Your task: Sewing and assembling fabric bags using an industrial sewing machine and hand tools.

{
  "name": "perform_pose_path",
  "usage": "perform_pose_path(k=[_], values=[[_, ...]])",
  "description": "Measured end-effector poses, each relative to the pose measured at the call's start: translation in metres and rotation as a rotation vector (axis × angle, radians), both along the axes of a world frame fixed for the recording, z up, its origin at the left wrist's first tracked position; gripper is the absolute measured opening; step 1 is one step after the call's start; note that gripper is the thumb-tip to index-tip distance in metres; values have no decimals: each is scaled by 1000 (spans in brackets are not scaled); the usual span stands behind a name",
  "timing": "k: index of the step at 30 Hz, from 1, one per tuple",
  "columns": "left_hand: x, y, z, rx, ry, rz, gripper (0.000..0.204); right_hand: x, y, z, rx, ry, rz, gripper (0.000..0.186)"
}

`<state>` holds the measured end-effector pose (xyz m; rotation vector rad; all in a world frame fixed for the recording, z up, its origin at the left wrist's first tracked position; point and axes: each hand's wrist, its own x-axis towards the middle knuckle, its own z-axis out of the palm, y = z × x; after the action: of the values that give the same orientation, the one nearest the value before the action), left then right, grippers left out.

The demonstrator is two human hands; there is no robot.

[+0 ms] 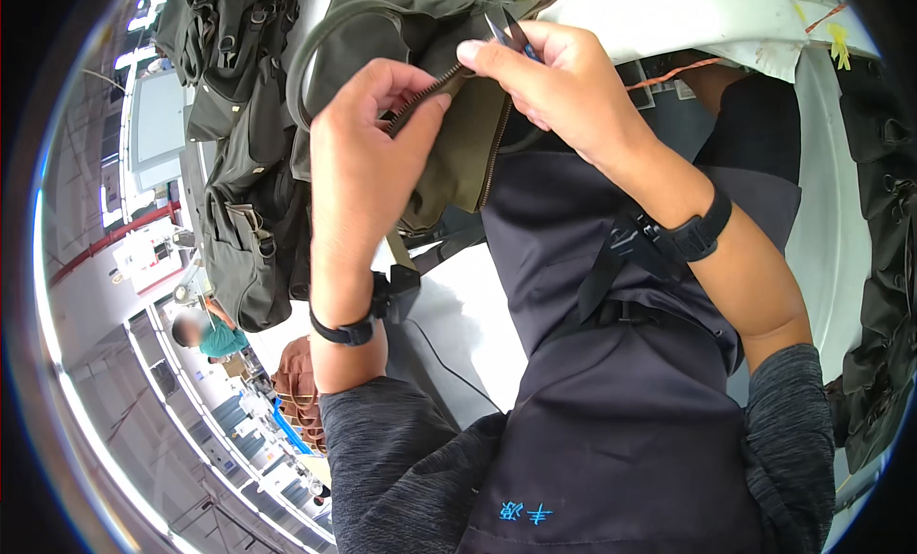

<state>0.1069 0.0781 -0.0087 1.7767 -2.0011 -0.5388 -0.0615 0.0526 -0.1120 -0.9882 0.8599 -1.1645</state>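
My left hand [373, 138] pinches one toothed edge of an open zipper [420, 97] on an olive-green bag [468, 138]. The zipper's other edge [497, 153] hangs down apart from it. Close by, my right hand [559, 81] is closed round small thread snips [513, 36], whose two blades stand apart and point up and away from me. The thumb and fingertips of this hand are at the upper end of the held zipper edge. Whether they also grip the zipper is hard to make out. A rounded, piped panel [304, 62] of olive fabric rises behind my left hand.
Several olive bags with straps [250, 258] are piled at the left, with brown bags [299, 392] lower down. More dark bags [874, 143] hang along the right. A white work surface [659, 19] lies beyond my right hand. Farther left is a person in green [224, 340].
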Motion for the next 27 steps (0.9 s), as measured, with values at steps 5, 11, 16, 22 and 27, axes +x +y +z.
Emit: perform_pose_path(k=[5,11,16,22,27], values=[[-9,15,-12,-171,-66,22,13,-6,11,9,71,44,180,24],[-5,16,-38,-453,-117,-114,18,-10,10,6,151,-92,145,14],[-6,21,-55,-512,-136,-144,25,-19,7,3,150,70,220,14],[-7,19,-63,-461,-142,-117,27,-22,5,-7,22,212,258,9],[25,-7,-68,-459,-176,37,41,-63,-6,13,-194,679,229,20]])
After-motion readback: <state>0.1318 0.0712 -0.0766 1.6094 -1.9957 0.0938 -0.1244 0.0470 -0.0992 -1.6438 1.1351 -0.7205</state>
